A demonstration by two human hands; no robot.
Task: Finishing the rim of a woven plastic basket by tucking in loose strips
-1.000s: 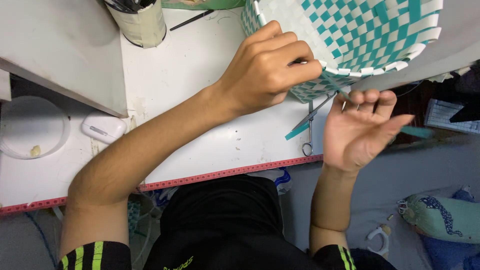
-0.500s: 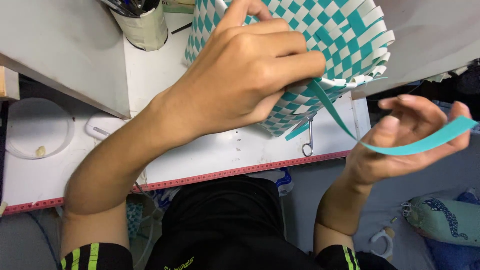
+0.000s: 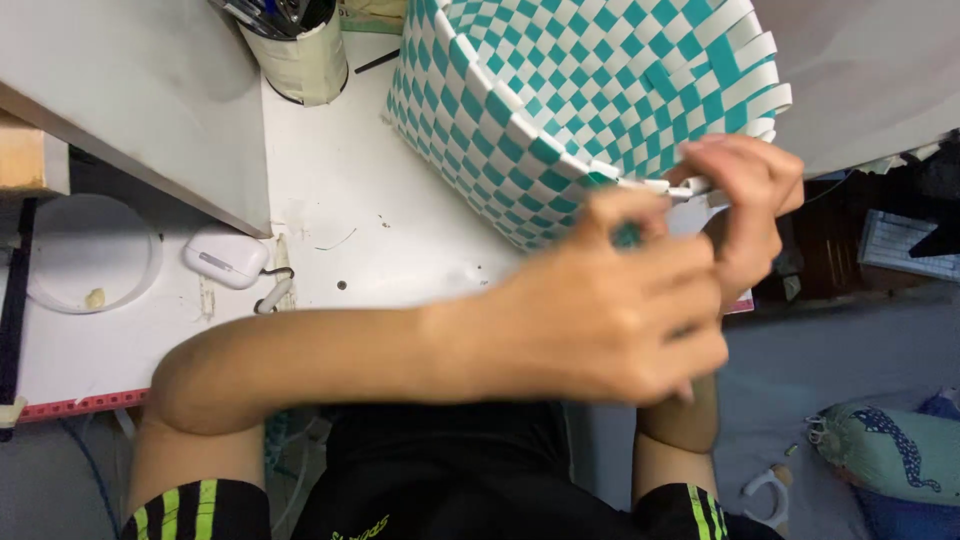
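Two hands meet at the near rim of the teal-and-white woven basket, which lies tipped on the white table with its mouth toward us; our right hand pinches a white strip end at that rim; our left hand, blurred, sits curled just below it, nearer to us, though we cannot tell what it grips. Beyond the basket's left side stands a pen cup, well apart.
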